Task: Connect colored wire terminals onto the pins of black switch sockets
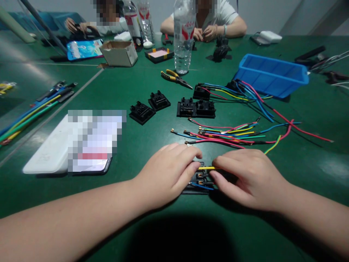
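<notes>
My left hand (170,173) rests curled over a black plastic socket part (199,179) on the green table (163,225), fingers pressed on its left side. My right hand (247,176) pinches a yellow wire (206,168) whose end sits at the part's top. A blue wire (201,187) also leaves the part. Just beyond the hands lies a loose bundle of coloured wires (226,134) with metal terminals.
Several black socket parts (141,112) lie mid-table, some wired (201,92). Yellow-handled pliers (176,78), a water bottle (184,36), a blue bin (272,74), a cardboard box (120,52) and a phone on a white pad (54,149) are around. Two people sit at the far edge.
</notes>
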Motion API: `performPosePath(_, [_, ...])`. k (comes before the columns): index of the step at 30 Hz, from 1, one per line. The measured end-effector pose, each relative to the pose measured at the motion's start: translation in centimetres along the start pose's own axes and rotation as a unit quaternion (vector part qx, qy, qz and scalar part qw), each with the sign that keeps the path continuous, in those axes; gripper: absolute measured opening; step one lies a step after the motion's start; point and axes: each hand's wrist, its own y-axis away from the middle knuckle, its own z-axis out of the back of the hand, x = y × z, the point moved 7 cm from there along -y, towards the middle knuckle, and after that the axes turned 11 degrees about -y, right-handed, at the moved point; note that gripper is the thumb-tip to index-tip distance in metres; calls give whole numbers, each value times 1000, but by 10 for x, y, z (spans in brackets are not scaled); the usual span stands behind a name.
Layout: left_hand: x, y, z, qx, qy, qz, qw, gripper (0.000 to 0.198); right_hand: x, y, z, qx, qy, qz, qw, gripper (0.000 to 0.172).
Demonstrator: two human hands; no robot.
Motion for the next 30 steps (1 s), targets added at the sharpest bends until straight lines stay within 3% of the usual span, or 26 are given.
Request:
performPosePath(7, [-5,3,2,-9,16,-30,999,25,-1,1,1,-10,33,0,999,26])
performPosePath(14, [-7,2,0,19,12,-27,999,30,-10,2,11,-76,77,-60,992,30])
performPosePath(16, [-7,3,0,19,13,-22,999,30,-5,1,14,-94,64,-26,993,22])
performPosePath(19, [-5,3,-1,15,16,-13,1000,28,8,1,14,-93,28,80,992,10])
performPosePath(21, [-5,3,-1,12,18,-13,1000,27,14,2,13,-88,5,125,988,12])
performPosePath(24, [-5,3,-1,6,18,-13,1000,26,19,4,13,-83,-13,160,984,17])
performPosePath(30, [-5,1,1,-1,22,-16,1000,25,23,6,11,-67,-5,173,983,7])
